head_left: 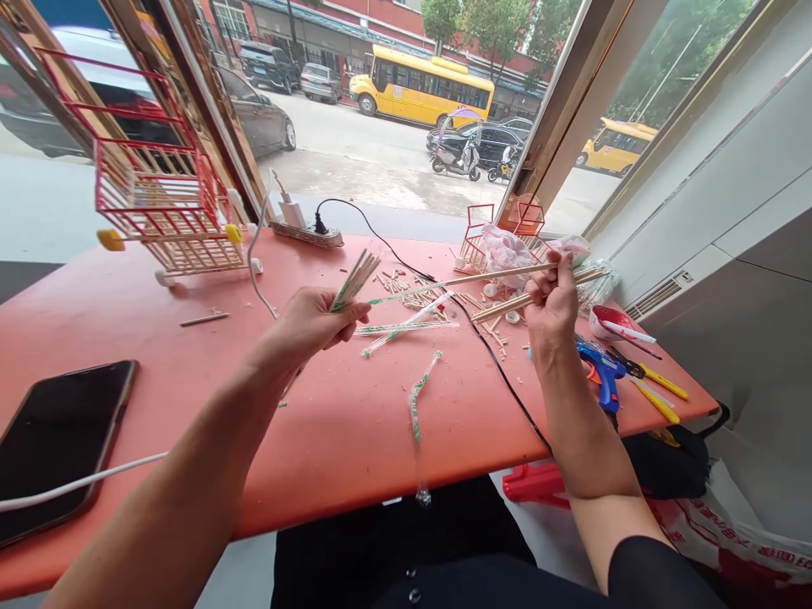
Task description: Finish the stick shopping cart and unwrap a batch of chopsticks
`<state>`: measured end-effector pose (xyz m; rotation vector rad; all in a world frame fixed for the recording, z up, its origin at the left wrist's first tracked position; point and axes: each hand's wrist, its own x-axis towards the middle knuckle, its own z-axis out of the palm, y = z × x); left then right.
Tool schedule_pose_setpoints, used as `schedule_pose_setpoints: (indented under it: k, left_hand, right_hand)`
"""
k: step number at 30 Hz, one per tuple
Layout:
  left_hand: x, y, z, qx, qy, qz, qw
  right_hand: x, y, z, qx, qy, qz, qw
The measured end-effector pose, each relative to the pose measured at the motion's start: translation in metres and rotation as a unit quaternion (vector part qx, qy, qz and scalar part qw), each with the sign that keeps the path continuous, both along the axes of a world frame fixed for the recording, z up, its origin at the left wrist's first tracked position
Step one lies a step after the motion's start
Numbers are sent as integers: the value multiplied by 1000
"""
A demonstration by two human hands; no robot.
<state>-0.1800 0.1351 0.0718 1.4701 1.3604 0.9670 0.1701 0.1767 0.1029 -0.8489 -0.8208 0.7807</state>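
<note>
My left hand (320, 320) is closed around a bundle of thin wooden chopsticks (359, 275), some with green-printed wrapping near the fingers. My right hand (553, 300) is closed on several bare chopsticks (507, 306) pointing left. Between the hands stretches one more chopstick (473, 277), its right end pinched in my right fingers. A clear, green-printed wrapper trails from its left end to my left hand. Below them on the table lie wrapped chopsticks (406, 326) and a crumpled, empty wrapper (415, 406).
On the pink table (355, 423) are cut stick pieces (412, 292), a black cable (501, 364), a phone (57, 440) and a power strip (308, 233). A red-framed toy cart (171, 194) stands left. At right are a blue glue gun (606, 372), pliers (660, 381) and a red-stained cup (612, 324).
</note>
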Motion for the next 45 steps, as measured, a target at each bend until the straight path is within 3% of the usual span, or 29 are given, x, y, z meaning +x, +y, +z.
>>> schedule_pose_setpoints:
  k: [3,6,11,14,16,19,22,26,31,39,45]
  left_hand:
    - [-18,11,-5,-4,131,10,991]
    - [-30,21,-13,-4,245,14,969]
    - [-27,21,-14,77,278,31,957]
    - [-13,13,-7,80,187,47,978]
    - [-2,7,-3,30,59,-5,998]
    - [16,-3,0,-34,-76,-81,993]
    - [32,-12,-2,-57,-134,-134,980]
    - [49,-21,-5,-58,-132,-192,971]
    - [53,-24,-4,-46,-111,-203,972]
    - [38,-21,1,-34,-74,-179,981]
    - [52,-27,-3,0,-23,-204,979]
  right_hand:
    - [27,7,0,56,30,-38,997]
    - [40,11,1,90,50,-31,994]
    - [11,4,7,31,68,27,997]
    - [-25,-7,7,-44,65,115,990]
    - [-45,-15,6,-112,66,179,975]
    - [-67,-28,1,-178,37,269,946]
    - [-82,-39,-6,-206,-21,342,917]
    - [-98,-45,-19,-207,-61,398,892]
    - [-99,-42,-29,-197,-65,363,908]
    - [-64,-23,-13,-91,30,176,980]
    - [-68,-23,-13,-72,8,114,991]
